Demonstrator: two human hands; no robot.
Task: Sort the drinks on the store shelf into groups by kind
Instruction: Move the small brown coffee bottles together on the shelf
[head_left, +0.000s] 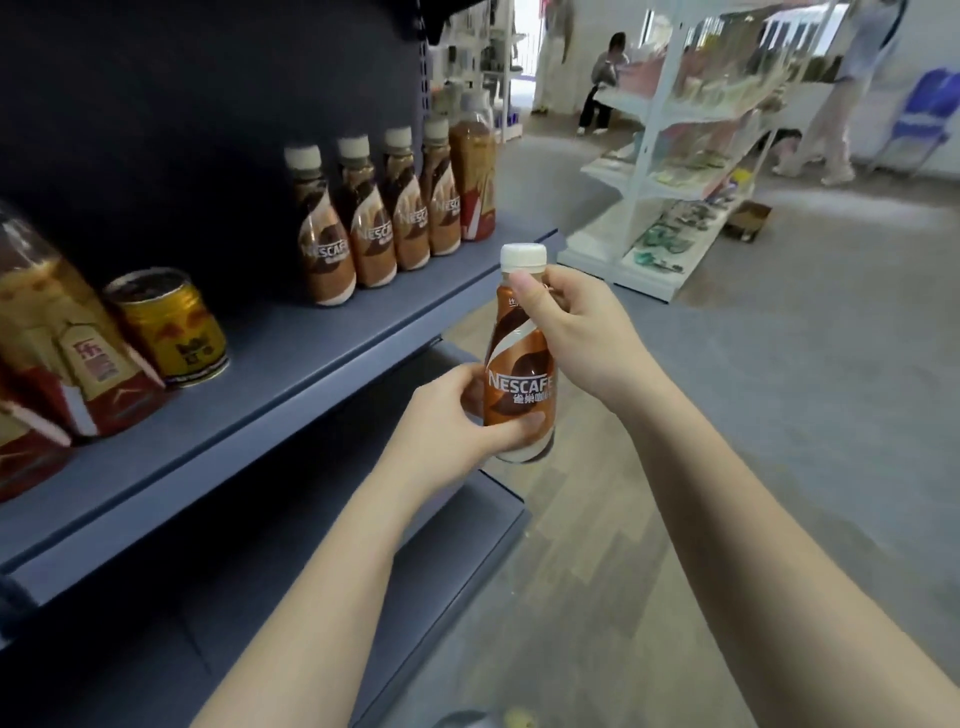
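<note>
A brown Nescafe coffee bottle with a white cap is upright in the air, just off the front edge of the grey-blue shelf. My left hand grips its lower part and my right hand grips its neck. On the shelf stands a row of several matching Nescafe bottles, with a taller tea bottle at the row's far end. A gold can and large tea bottles with red labels stand at the left.
A lower grey-blue shelf juts out under my arms. Across the aisle stands a white rack with goods. A person sits at the back and another stands at the right. A cardboard box lies on the floor.
</note>
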